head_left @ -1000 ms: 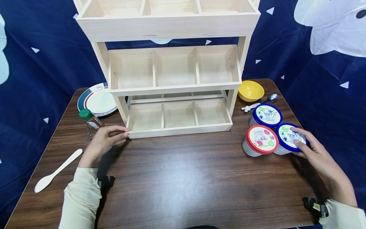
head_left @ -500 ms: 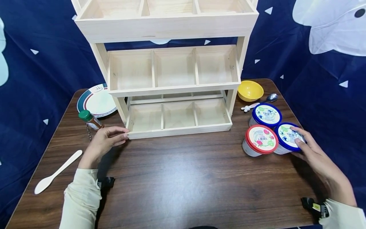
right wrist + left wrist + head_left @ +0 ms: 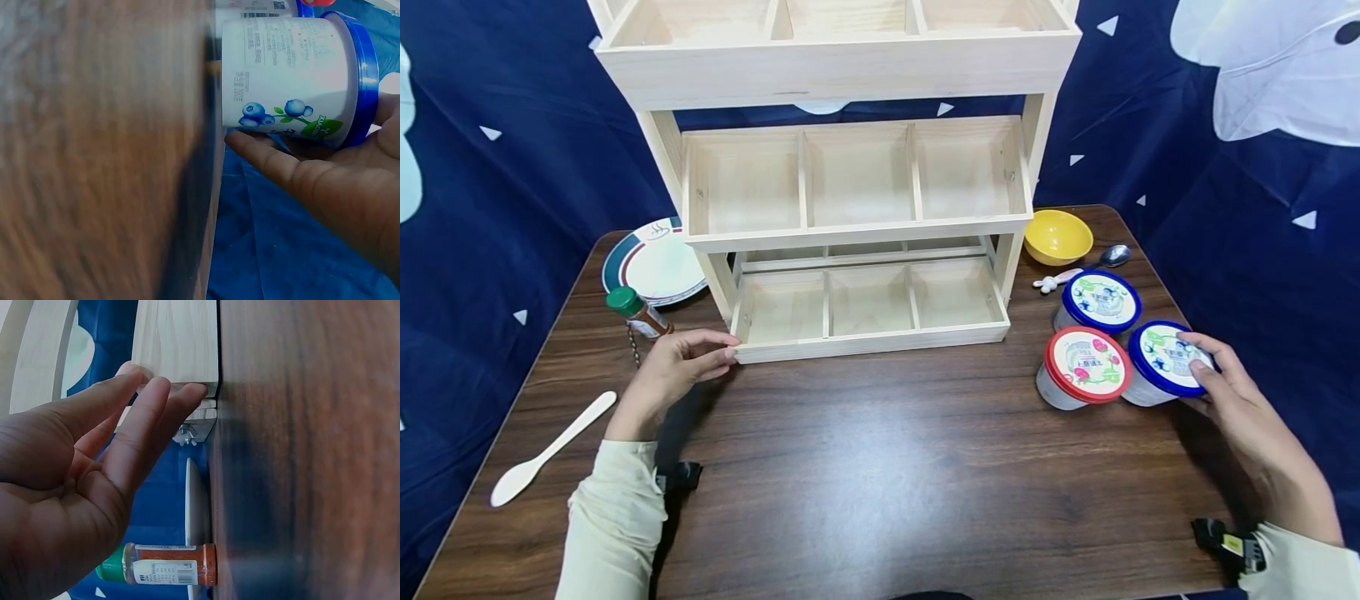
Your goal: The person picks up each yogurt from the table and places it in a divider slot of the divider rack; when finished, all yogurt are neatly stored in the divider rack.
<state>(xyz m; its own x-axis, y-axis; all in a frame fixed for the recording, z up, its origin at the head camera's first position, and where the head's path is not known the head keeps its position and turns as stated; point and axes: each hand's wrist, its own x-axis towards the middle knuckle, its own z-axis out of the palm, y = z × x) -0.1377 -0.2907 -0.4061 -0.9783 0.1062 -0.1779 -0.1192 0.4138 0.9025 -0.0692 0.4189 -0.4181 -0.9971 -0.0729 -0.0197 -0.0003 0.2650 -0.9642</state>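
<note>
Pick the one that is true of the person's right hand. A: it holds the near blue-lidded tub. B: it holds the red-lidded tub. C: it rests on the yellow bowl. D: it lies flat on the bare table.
A: the right hand has its grip on the near blue-lidded tub, fingers on the lid rim and thumb along the wall in the right wrist view, while the red-lidded tub stands untouched beside it.

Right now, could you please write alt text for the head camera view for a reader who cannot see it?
A person's right hand grips a blue-lidded tub at the table's right edge, beside a red-lidded tub and another blue-lidded one. The left hand touches the bottom corner of an empty three-tier wooden rack.
</note>
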